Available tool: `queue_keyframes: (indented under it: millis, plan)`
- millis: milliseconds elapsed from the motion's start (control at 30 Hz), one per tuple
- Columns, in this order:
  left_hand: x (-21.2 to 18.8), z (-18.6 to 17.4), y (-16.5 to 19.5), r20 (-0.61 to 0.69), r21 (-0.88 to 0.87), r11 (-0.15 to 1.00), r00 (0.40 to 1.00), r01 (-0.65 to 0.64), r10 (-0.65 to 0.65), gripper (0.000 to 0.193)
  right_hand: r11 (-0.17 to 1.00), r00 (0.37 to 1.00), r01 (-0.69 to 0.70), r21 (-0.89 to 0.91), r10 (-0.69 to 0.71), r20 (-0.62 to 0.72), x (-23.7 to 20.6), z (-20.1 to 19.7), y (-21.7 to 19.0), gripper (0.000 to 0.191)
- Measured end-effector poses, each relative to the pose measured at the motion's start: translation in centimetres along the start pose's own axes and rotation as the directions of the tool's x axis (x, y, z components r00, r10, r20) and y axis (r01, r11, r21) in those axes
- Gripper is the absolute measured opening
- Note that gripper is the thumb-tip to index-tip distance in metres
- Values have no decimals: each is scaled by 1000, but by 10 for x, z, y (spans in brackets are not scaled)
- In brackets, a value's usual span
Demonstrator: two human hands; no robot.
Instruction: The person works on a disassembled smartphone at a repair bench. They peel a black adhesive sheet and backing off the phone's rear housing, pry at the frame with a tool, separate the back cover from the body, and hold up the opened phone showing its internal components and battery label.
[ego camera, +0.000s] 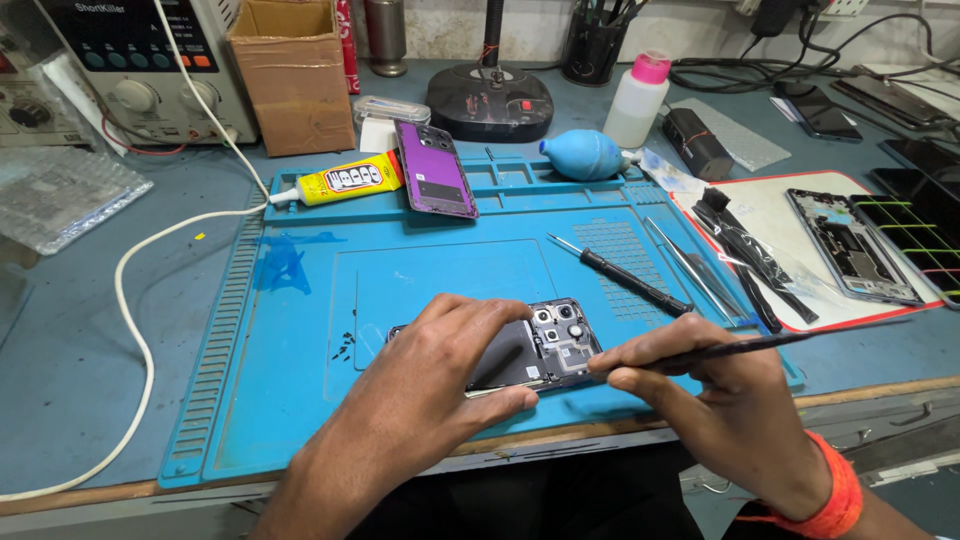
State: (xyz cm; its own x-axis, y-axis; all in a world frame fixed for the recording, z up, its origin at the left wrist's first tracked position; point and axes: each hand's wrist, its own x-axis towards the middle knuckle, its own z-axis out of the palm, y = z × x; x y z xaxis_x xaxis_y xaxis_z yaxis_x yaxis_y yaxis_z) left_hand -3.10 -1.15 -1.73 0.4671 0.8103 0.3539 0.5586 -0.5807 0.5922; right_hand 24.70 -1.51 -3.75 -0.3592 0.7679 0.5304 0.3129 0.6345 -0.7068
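Note:
An opened phone [548, 342] lies back-side up on the blue work mat [300, 300], its camera modules and inner boards exposed. My left hand [430, 385] rests over its left half and holds it down by the edges. In my right hand [705, 385] is a thin black tool [740, 347] gripped like a pen; its tip touches the phone's right edge. An orange band circles my right wrist.
A purple back cover [436, 168], yellow glue tube [340, 182] and black screwdriver [620, 275] lie on the mat. Tiny screws [343, 345] sit left of the phone. Another opened phone [850, 245] rests on a white pad at right. A blue blower [583, 154], bottle [637, 98] and cardboard box [292, 72] stand behind.

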Motion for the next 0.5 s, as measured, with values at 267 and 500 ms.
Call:
queue_keyframes:
  millis: [267,500]
  plan:
    - [0,6,1,-62,101,993,996,-57,64,62,994,996,-41,-97,34,-81,4,15,-9,14]
    - [1,6,5,-51,102,994,998,-38,44,61,997,998,-48,-55,50,26,12,3,-9,14]
